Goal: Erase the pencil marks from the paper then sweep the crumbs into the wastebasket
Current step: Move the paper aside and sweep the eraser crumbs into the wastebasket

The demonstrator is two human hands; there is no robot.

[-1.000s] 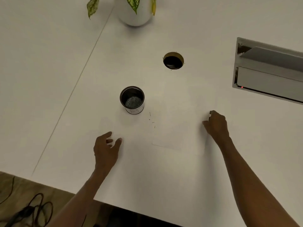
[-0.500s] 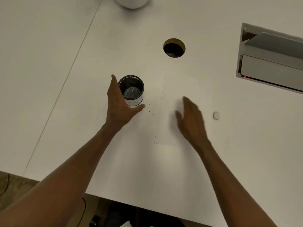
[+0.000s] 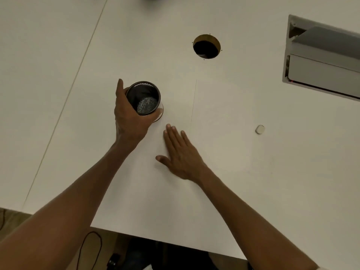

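A small black mesh wastebasket (image 3: 145, 98) is tilted toward me, with my left hand (image 3: 129, 117) wrapped around its left side and base. My right hand (image 3: 181, 152) lies flat on the white table just below and right of the basket, fingers together and pointing up-left. The white paper (image 3: 220, 121) lies to the right of that hand; only its left edge shows as a thin line. A small white eraser (image 3: 260, 129) rests on the paper's right part. The crumbs are hidden or too small to see.
A round cable hole (image 3: 206, 46) opens in the table (image 3: 58, 94) behind the paper. A recessed grey power box (image 3: 323, 61) sits at the far right. The table's front edge (image 3: 155, 239) runs below my arms, with cables on the floor.
My left hand has closed around the wastebasket and tipped it. My right hand slid left off the paper to the spot beside the basket where the crumbs lay. The eraser stays put.
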